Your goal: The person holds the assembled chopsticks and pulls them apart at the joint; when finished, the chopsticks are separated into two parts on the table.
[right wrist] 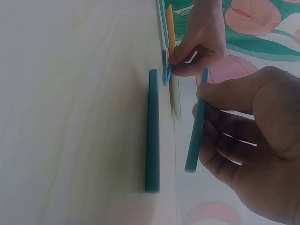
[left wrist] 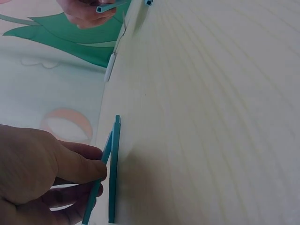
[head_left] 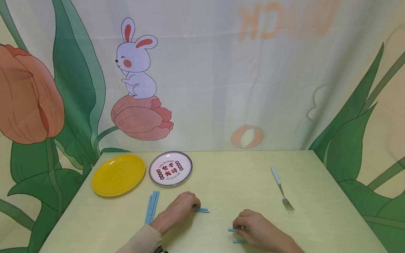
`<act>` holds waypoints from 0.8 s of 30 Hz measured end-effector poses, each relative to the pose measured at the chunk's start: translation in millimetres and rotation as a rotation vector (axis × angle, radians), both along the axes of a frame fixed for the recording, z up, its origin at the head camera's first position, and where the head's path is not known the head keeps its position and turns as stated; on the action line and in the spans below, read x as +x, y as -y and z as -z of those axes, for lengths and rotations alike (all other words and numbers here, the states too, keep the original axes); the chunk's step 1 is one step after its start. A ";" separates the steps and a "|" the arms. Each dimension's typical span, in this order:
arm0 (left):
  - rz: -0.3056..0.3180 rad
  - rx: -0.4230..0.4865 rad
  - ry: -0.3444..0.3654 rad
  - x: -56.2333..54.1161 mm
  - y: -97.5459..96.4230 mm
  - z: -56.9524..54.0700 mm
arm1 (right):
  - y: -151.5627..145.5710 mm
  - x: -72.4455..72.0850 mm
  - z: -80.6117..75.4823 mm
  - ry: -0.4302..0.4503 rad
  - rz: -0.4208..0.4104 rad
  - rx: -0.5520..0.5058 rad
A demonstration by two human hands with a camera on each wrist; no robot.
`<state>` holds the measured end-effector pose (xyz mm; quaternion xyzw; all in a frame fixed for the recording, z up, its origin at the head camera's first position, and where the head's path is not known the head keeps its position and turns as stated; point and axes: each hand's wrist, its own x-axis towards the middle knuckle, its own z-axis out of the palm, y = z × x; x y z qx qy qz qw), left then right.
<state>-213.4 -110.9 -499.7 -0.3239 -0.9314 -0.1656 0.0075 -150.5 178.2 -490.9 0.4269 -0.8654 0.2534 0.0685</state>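
In the head view my left hand [head_left: 182, 208] is at the table's front middle. Its thumb and fingers pinch a slim blue stick [left wrist: 92, 204], tilted against other blue sticks [left wrist: 114, 178] that lie on the table. My right hand [head_left: 257, 228], farther right, holds another blue stick [right wrist: 197, 136] between thumb and fingertips, raised off the surface. Below it a single blue stick [right wrist: 152, 131] lies on the tabletop, apart from the held one. Left of my left forearm several blue sticks [head_left: 152, 207] lie side by side, their near ends partly hidden by the arm.
A yellow plate [head_left: 118, 175] is at the back left of the pale table [head_left: 221, 182]. Beside it stands a white plate [head_left: 183, 177] with red lettering. A white-handled fork [head_left: 281, 191] lies at the right. Behind hangs a printed curtain [head_left: 202, 88].
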 end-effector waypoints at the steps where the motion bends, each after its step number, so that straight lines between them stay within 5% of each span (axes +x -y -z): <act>1: 0.001 0.000 0.002 -0.2 0.0 0.2 | 0.1 -0.2 -0.2 -0.001 0.000 0.000; 24: 0.020 0.003 -0.043 -1.4 2.4 7.6 | -2.1 -2.6 -3.1 0.194 0.034 0.068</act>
